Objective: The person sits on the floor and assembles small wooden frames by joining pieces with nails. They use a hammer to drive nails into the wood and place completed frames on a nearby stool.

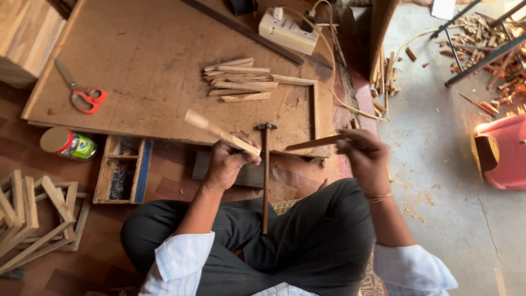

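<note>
Head view: left hand (pixel 227 164) grips a light, stiff wooden stick (pixel 219 131); right hand (pixel 367 156) pinches a thin slat (pixel 315 143), both beside the hammer (pixel 266 170).

Orange-handled scissors (pixel 82 93) lie on the left part of the brown board tabletop (pixel 148 60). A pile of short wooden strips (pixel 239 80) rests near its middle, and a cream power strip (pixel 287 32) with cables sits at its far edge. A hammer (pixel 266 175) lies with its head on the near edge of the board. Below the board stand a capped round jar (pixel 68 144) and a small wooden tray (pixel 122 170); assembled wooden frames (pixel 33 216) lie at lower left. Wood scraps (pixel 493 49) litter the concrete floor (pixel 438 164) beside a red plastic stool (pixel 504 151).
</note>
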